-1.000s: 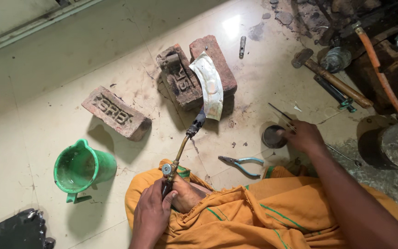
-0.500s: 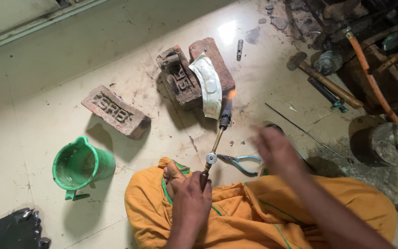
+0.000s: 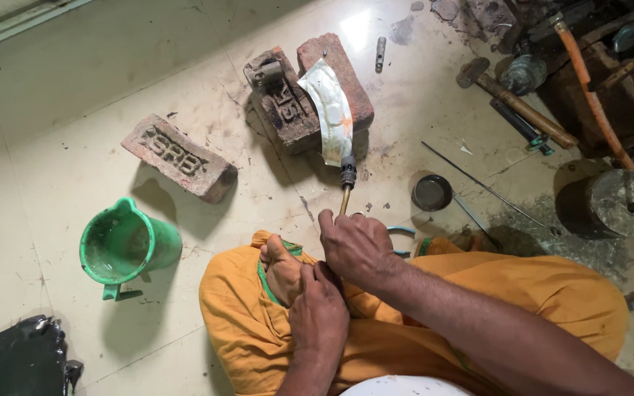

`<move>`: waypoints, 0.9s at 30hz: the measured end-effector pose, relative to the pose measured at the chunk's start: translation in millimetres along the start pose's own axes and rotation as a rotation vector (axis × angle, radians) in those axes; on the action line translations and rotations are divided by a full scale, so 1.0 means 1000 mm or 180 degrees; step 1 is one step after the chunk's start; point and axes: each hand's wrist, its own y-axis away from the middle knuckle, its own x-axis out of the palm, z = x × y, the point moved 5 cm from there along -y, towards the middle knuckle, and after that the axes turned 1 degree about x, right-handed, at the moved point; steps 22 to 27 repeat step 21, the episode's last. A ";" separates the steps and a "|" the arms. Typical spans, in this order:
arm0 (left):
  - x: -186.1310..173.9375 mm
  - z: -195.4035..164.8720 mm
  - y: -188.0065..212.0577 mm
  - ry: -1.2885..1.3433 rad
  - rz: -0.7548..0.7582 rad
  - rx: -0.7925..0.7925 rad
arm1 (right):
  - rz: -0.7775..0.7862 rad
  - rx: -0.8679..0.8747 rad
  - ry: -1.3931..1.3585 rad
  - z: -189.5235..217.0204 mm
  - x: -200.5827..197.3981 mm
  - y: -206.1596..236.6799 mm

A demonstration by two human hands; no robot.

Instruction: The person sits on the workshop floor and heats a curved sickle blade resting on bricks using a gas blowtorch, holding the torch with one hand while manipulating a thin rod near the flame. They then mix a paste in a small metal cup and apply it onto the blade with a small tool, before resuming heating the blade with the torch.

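Tiled floor — both hands grip torch, flame on metal piece.

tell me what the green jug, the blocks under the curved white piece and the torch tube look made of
Green jug: seemingly plastic, from its uniform colour and moulded handle. Blocks: apparently fired clay bricks, reddish, rough and sooty, with stamped faces. Torch tube: probably brass, thin and yellowish, with a dark metal tip.

The bricks were rough, matt fired clay, chipped and sooty. The curved metal piece gleamed pale and smooth. The torch had a brass-coloured stem and dark metal tip. The mug was glossy green plastic; the floor smooth, stained tile; the garment soft orange cloth.
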 end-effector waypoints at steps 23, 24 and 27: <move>0.012 0.008 -0.006 -0.0221 0.0191 0.0028 | 0.0400 -0.0255 0.0202 -0.001 0.002 -0.007; 0.012 0.008 -0.006 -0.0221 0.0191 0.0028 | 0.0400 -0.0255 0.0202 -0.001 0.002 -0.007; 0.012 0.008 -0.006 -0.0221 0.0191 0.0028 | 0.0400 -0.0255 0.0202 -0.001 0.002 -0.007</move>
